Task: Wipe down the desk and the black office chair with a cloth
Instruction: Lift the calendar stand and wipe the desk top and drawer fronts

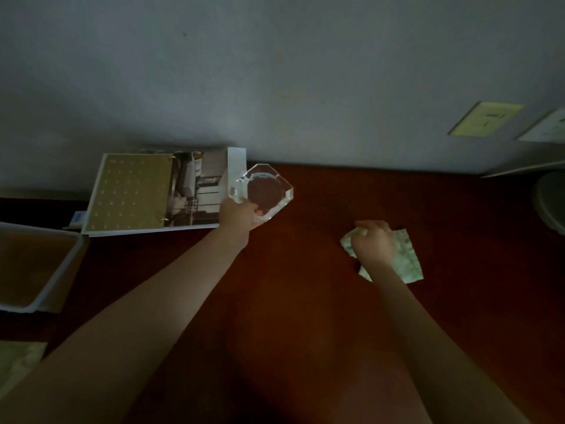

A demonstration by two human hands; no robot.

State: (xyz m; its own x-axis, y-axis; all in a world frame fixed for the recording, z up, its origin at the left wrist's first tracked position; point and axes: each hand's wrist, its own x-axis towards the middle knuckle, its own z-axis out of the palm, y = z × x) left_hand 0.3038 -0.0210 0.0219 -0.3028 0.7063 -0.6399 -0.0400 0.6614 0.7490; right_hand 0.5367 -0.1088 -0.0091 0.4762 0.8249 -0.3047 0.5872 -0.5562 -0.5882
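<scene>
A dark reddish-brown desk (305,270) fills the lower half of the view and meets a grey wall. My left hand (237,217) grips the near edge of a clear octagonal glass ashtray (269,188) by the wall. On the right, a pale green patterned cloth (406,258) lies on the desk, and my right hand (374,241) rests on it with fingers curled over its left part. The black office chair is not in view.
An open ring binder (146,194) with a photo page lies left of the ashtray, against the wall. A white tray (61,270) sits at the left edge. Papers (486,119) hang on the wall at right. A round pale object (550,203) stands at the far right.
</scene>
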